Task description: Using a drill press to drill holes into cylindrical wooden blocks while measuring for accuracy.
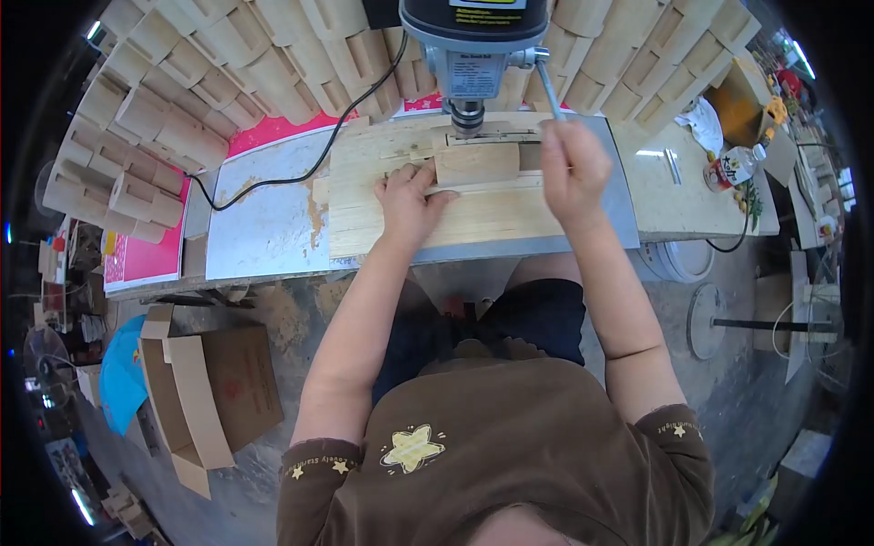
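Note:
A bench drill press (475,73) stands at the far middle of the table, its chuck (467,116) above a pale wooden block (477,166). The block lies on a wooden board (364,223), between light wooden strips. My left hand (410,200) grips the block's left end, with fingers bent against it and the thumb along the strip in front. My right hand (575,173) is closed round the drill press's feed lever (550,86), to the right of the block. Whether a drill bit touches the wood cannot be made out.
Stacked, slotted wooden pieces (173,127) line the table's back and left. A black cable (314,168) crosses the left side. A bottle with a label (733,168) stands at right. Below are an open cardboard box (214,391) on the floor and a white bucket (678,261).

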The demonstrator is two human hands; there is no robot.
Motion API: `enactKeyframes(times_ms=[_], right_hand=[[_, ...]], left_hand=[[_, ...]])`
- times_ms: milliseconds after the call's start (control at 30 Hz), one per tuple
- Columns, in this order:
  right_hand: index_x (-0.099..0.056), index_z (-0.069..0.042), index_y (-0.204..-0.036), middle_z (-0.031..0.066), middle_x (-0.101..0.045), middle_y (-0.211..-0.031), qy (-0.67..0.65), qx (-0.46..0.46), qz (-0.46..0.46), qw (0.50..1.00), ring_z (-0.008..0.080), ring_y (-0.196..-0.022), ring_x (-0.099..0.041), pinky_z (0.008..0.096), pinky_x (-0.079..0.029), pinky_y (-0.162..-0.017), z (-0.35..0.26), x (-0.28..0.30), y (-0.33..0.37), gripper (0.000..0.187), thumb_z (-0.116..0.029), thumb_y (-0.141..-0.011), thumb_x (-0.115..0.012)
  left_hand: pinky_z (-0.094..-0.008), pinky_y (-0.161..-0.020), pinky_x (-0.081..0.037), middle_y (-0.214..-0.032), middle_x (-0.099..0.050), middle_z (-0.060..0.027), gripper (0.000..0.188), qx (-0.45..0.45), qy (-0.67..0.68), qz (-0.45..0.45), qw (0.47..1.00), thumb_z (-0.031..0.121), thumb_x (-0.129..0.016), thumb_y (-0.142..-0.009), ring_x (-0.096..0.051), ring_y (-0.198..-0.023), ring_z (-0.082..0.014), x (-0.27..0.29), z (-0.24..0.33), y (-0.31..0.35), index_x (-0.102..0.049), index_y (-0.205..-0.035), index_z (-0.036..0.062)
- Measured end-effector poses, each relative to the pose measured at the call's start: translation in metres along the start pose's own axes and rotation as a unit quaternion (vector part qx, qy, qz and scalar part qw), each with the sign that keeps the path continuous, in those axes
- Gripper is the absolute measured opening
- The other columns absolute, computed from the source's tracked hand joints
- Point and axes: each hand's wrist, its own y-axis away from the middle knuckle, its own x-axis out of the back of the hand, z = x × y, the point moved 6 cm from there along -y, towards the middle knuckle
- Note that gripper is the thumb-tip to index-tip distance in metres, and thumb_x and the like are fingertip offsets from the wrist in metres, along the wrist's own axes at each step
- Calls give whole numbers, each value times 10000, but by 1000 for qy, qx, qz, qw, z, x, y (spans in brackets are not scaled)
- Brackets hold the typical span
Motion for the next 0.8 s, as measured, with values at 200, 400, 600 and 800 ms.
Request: enactKeyframes(times_ms=[200, 400, 600, 800], right_hand=[[-592, -12, -818, 88, -508, -626, 84, -42, -6, 996, 147, -567, -508, 288, -396, -535, -5, 0, -112, 191, -173, -905, -536], [-601, -93, -918, 157, -606, -868, 170, -77, -63, 980, 345, -827, -577, 383, -462, -714, 85, -41, -159, 304, -376, -901, -491], [-356, -46, -1375, 136, -551, -1169, 61, -50, -91, 993, 192, -988, -551, 267, -430, -819, 114, -21, -94, 462, -274, -977, -415], [-521, -14, -1219, 194, -553, -1143, 74, -201, -463, 860, 321, -1057, -510, 375, -392, -924, 117, -11, 43, 366, -193, -901, -549]], left_hand=[[-435, -827, -297, -825, -555, -33, 495, -1, 8, 8, 1000, 328, -760, -633, -529, -892, -238, 4, -4, -2, -646, -1080, 148], [-473, -838, -307, -842, -574, -67, 413, -17, 5, 58, 998, 354, -773, -583, -541, -894, -275, -8, -3, 6, -620, -869, 98], [-458, -863, -286, -922, -605, -36, 518, 55, 53, 7, 997, 308, -791, -566, -529, -994, -263, -3, -4, 3, -652, -1042, 158], [-439, -872, -262, -915, -601, -24, 540, 103, 129, -12, 986, 315, -809, -530, -534, -984, -243, -5, -6, -3, -662, -1024, 154]])
